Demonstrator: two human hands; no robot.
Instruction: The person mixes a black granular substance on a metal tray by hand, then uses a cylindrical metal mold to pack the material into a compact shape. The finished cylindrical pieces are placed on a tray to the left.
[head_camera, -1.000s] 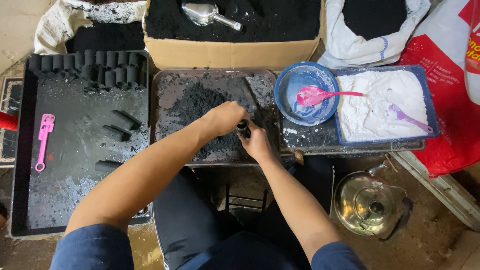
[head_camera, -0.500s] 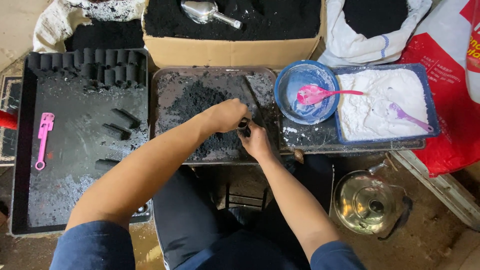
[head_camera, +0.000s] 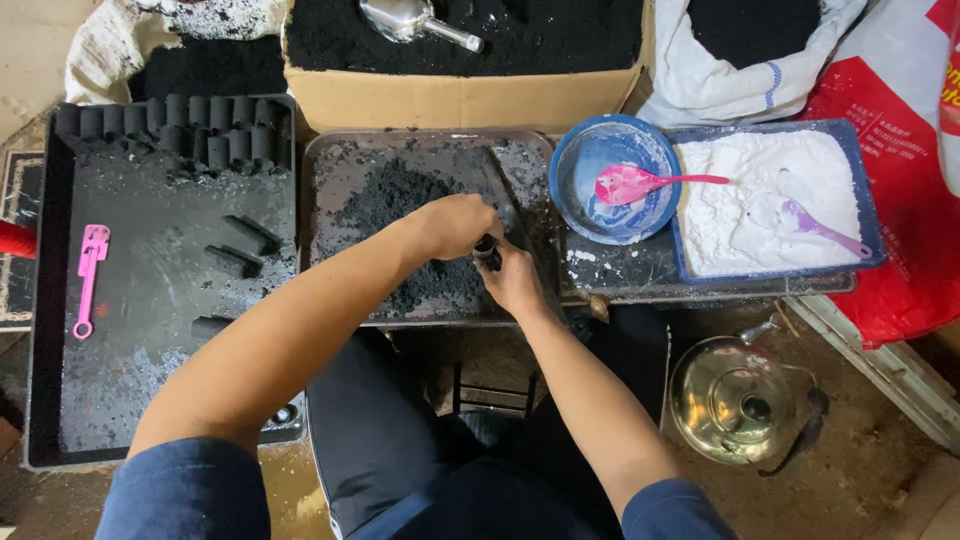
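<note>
Soft even daylight, sharp, faint shadows

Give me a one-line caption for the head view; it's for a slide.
Both hands, left hand and right hand, grip a small black tube over a metal tray of black powder.

Only one view is given here, shot from a head-worn camera and aimed almost straight down. The scene is seen from just above the person's own forearms, pretty close in, with the knees caught at the bottom edge. The far end is cut off at the cardboard box (head_camera: 460, 95) up top. No second view is offered, so nothing is shared.
</note>
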